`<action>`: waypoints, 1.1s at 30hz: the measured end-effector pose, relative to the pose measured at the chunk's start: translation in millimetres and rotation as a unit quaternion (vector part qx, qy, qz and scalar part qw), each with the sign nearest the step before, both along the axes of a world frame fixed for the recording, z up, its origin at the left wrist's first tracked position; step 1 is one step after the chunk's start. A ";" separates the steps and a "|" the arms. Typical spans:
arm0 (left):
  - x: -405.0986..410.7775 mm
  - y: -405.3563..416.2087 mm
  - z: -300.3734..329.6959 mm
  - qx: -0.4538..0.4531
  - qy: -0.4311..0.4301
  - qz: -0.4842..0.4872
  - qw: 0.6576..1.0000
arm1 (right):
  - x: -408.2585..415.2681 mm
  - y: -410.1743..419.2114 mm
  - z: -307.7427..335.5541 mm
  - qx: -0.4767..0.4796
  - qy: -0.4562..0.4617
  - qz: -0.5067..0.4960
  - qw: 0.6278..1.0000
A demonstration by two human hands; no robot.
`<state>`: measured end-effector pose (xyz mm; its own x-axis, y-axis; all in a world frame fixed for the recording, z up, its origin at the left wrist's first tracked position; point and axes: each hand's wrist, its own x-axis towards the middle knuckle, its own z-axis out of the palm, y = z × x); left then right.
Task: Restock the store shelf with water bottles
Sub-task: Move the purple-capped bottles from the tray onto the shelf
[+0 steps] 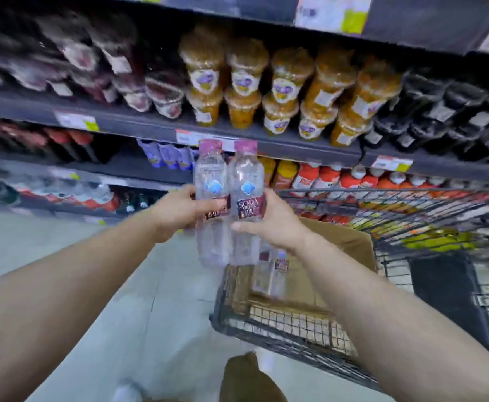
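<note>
Clear plastic bottles with purple caps: left hand (176,213) grips one (211,198); right hand (275,224) grips the "SODA" bottle (246,192) at its 3 o'clock.

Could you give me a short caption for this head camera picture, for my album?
Left hand and right hand each hold a pink-capped water bottle upright between shelf and cart.

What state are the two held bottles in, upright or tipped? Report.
Upright: both soda water bottles stand with purple caps on top, the left hand and right hand each gripping one.
</note>
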<state>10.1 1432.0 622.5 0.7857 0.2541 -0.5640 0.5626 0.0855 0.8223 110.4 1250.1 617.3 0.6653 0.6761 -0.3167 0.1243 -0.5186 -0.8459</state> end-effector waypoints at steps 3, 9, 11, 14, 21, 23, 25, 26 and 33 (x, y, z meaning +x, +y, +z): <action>-53.7 68.8 49.4 0.045 -0.060 0.009 0.997 | -35.9 80.8 43.5 0.034 -0.055 0.095 0.993; -177.5 205.5 127.8 0.097 -0.123 0.118 0.981 | -133.1 248.7 122.9 0.090 -0.096 0.188 0.973; -215.4 248.9 145.9 0.110 -0.139 0.154 0.972 | -163.9 300.6 141.5 0.105 -0.108 0.204 0.967; -259.6 303.3 164.7 0.121 -0.158 0.190 0.961 | -197.5 364.8 158.7 0.122 -0.111 0.236 0.958; -301.4 403.3 174.0 0.068 -0.214 0.272 0.936 | -216.3 480.9 191.2 0.140 -0.124 0.323 0.928; -302.2 427.6 182.1 0.073 -0.238 0.291 0.924 | -212.5 516.9 198.6 0.154 -0.136 0.349 0.914; -304.3 452.7 193.3 0.083 -0.259 0.325 0.906 | -211.5 552.7 210.9 0.163 -0.136 0.367 0.906; -306.1 465.8 200.8 0.091 -0.262 0.334 0.901 | -211.5 570.0 217.6 0.170 -0.136 0.369 0.903; -313.8 545.5 251.2 0.164 -0.301 0.420 0.840 | -218.7 667.9 268.7 0.225 -0.125 0.387 0.885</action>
<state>-303.7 1977.5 873.7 0.3688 0.9261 0.0799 -0.1086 -0.0425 0.9932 -108.2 1918.0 886.1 -0.0413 0.9806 0.1916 0.5079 0.1858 -0.8411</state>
